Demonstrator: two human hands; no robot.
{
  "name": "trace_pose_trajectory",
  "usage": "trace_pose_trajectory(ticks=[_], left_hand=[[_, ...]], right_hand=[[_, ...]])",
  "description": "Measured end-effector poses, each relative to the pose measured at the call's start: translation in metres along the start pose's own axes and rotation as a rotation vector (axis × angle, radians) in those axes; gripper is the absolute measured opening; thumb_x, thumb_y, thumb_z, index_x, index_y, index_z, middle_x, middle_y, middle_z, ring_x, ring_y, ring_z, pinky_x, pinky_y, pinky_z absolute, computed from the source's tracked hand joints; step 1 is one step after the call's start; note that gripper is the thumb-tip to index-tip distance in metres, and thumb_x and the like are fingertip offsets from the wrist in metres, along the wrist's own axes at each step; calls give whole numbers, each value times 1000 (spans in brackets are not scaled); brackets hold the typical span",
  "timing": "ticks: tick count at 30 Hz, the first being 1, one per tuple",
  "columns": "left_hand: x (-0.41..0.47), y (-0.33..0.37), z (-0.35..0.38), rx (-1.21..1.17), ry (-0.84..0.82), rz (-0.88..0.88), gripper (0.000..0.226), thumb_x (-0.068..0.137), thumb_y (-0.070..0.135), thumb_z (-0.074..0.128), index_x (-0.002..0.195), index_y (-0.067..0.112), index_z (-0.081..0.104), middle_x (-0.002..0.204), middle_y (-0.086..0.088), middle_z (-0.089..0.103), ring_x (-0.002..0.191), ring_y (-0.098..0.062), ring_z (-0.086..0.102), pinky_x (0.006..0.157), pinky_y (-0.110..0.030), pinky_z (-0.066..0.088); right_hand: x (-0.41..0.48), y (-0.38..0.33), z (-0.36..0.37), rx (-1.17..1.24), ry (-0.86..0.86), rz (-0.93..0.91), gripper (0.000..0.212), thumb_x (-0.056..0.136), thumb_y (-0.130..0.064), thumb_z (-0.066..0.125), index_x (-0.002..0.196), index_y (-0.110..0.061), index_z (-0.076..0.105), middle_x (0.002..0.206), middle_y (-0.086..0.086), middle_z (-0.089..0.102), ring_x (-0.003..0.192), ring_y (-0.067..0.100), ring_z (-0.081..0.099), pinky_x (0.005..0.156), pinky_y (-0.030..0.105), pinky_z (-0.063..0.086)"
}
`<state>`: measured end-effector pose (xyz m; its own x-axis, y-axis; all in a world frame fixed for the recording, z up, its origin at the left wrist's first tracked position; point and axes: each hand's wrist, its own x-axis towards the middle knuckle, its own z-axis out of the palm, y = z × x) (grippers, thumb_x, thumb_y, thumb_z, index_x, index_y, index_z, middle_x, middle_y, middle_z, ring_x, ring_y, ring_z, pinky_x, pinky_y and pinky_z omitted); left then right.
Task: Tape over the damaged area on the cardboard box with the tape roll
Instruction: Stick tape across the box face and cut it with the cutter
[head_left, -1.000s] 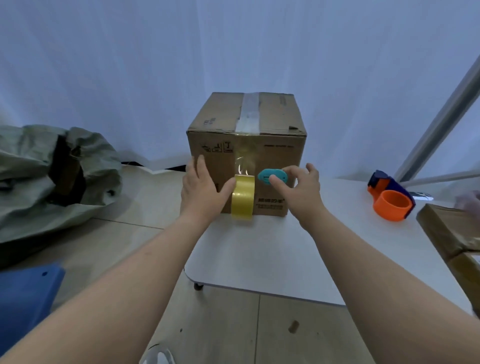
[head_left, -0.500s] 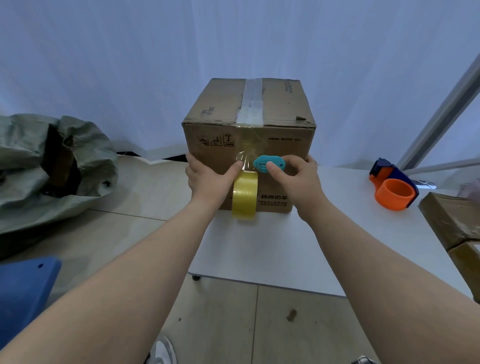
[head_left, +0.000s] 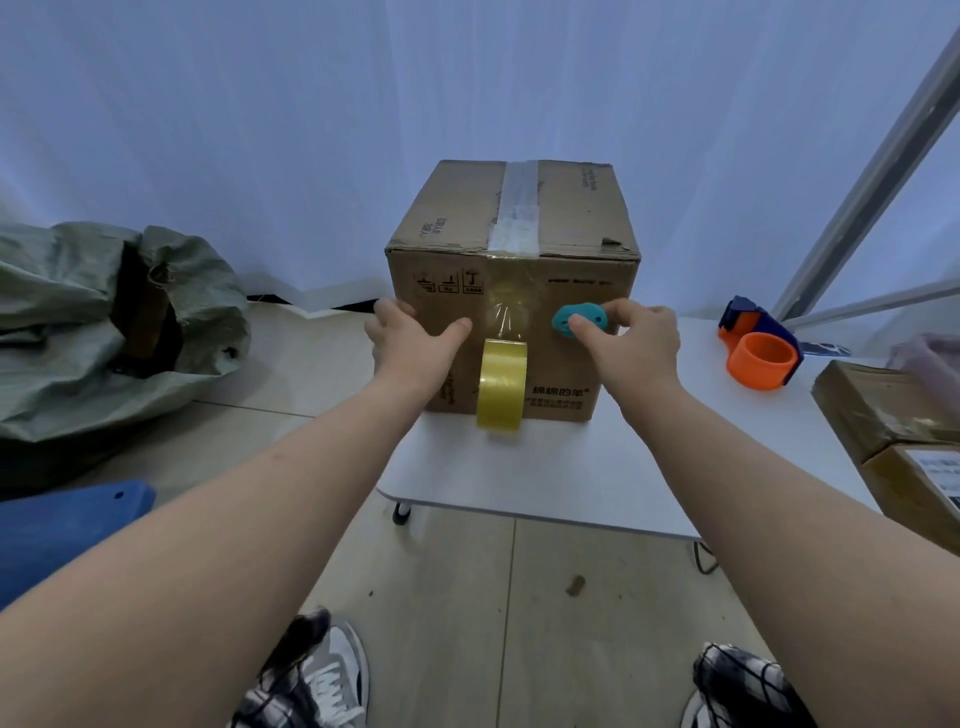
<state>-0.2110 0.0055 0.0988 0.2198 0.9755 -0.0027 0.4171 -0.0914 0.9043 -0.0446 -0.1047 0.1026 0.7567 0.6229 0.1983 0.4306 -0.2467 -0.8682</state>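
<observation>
A brown cardboard box (head_left: 566, 218) stands on the left end of a white table (head_left: 561, 473), with clear tape along its top seam. A yellow tape roll (head_left: 502, 383) hangs against the box's front face from a clear strip stuck above it. My left hand (head_left: 415, 343) lies flat on the front face just left of the strip, fingers apart, thumb near the tape. My right hand (head_left: 631, 343) pinches a small teal cutter (head_left: 577, 320) against the front face, right of the strip.
An orange and blue tape dispenser (head_left: 759, 351) sits on the table at the right. Two more cardboard boxes (head_left: 893, 415) lie at the right edge. A grey-green sack (head_left: 104, 322) is on the floor at left, a blue seat (head_left: 57, 530) below it. My shoes show at the bottom.
My left hand has let go of the roll and slid left on the box face. The roll now hangs by its strip. My right hand with the cutter has moved right, away from the tape.
</observation>
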Motion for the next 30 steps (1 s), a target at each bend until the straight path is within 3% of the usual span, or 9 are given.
trace_pose_trajectory(ticks=[3, 5, 7, 10, 14, 17, 21, 24, 30], left_hand=[[-6, 1, 3, 4, -158, 7, 43, 85, 42, 61, 109, 15, 40, 122, -10, 47, 99, -24, 49, 72, -32, 40], [-10, 1, 8, 14, -245, -23, 45, 87, 42, 58, 118, 13, 42, 119, -10, 51, 100, -25, 52, 73, -33, 45], [-13, 3, 14, -29, -288, -81, 49, 88, 42, 57, 124, 13, 41, 118, -11, 53, 103, -28, 55, 85, -39, 51], [-15, 11, 23, -94, -325, -144, 48, 88, 43, 56, 125, 16, 42, 110, -7, 54, 99, -27, 56, 83, -40, 52], [-16, 17, 30, -160, -305, -231, 34, 91, 42, 52, 115, 20, 46, 100, -2, 50, 97, -25, 52, 86, -41, 49], [-15, 17, 32, -172, -279, -220, 26, 93, 38, 51, 113, 20, 49, 92, 0, 49, 85, -20, 50, 76, -36, 45], [-15, 15, 32, -172, -280, -187, 23, 94, 32, 50, 114, 21, 52, 89, 3, 48, 77, -15, 46, 70, -33, 42], [-15, 14, 32, -188, -273, -178, 18, 93, 28, 51, 110, 23, 52, 91, 3, 49, 79, -15, 46, 73, -36, 42], [-18, 17, 31, -243, -274, -209, 10, 91, 24, 54, 102, 23, 52, 89, 1, 50, 78, -19, 50, 64, -33, 48]], right_hand=[[-7, -4, 1, 66, -86, -66, 15, 83, -30, 64, 90, -18, 58, 81, -3, 55, 77, 15, 54, 68, 25, 48], [-9, -7, 1, 82, -120, -92, 16, 83, -27, 63, 91, -15, 57, 82, 0, 60, 76, 16, 57, 66, 26, 50], [-9, -10, 2, 114, -134, -107, 16, 83, -24, 63, 94, -14, 57, 89, 5, 64, 80, 18, 61, 70, 30, 52], [-8, -12, 3, 137, -196, -146, 16, 85, -22, 60, 101, -19, 58, 92, -5, 62, 81, 9, 59, 69, 21, 49], [-4, -11, 3, 127, -229, -121, 15, 82, -17, 63, 97, -21, 60, 93, -1, 60, 84, 13, 56, 69, 21, 47], [1, -12, 2, 174, -245, -50, 18, 79, -15, 66, 93, -21, 55, 95, 6, 63, 85, 17, 60, 73, 28, 52], [1, -14, 3, 207, -363, -100, 29, 87, -20, 62, 115, -19, 58, 107, 0, 66, 95, 10, 61, 78, 19, 49], [5, -14, 6, 106, -315, -123, 34, 89, -16, 58, 123, -11, 55, 116, 4, 61, 104, 14, 56, 86, 25, 48], [9, -13, 10, -107, -251, -245, 27, 87, -21, 61, 111, -9, 60, 102, 4, 61, 90, 15, 56, 76, 25, 47]])
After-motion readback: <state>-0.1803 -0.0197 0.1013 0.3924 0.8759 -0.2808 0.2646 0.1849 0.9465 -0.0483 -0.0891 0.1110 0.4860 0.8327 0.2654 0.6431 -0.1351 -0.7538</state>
